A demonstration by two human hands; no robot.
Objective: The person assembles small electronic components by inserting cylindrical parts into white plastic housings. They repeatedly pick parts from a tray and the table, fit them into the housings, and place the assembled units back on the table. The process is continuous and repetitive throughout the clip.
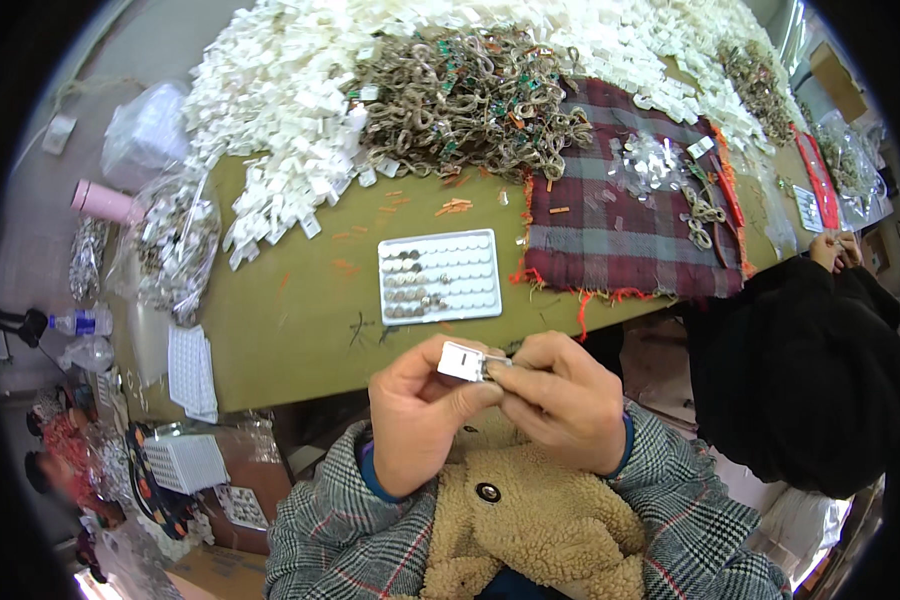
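Observation:
In front of my chest, my left hand (412,410) pinches a small white rectangular plastic housing (461,361) between thumb and fingers. A dark slot shows on its face. My right hand (568,405) is closed at the housing's right end, thumb and fingertips on a small greyish part there. Its shape is mostly hidden by the fingers. Just beyond my hands lies a white tray (477,290) with rows of round pockets; several pockets at its left hold small round metallic pieces, and the others hold nothing.
A heap of white plastic pieces (290,100) and a pile of tangled cords (470,100) cover the table's far side. Orange strips (455,207) lie near the tray. A plaid cloth (610,250) sits at right, beside a person in black (795,380). Stacked trays (190,370) stand left.

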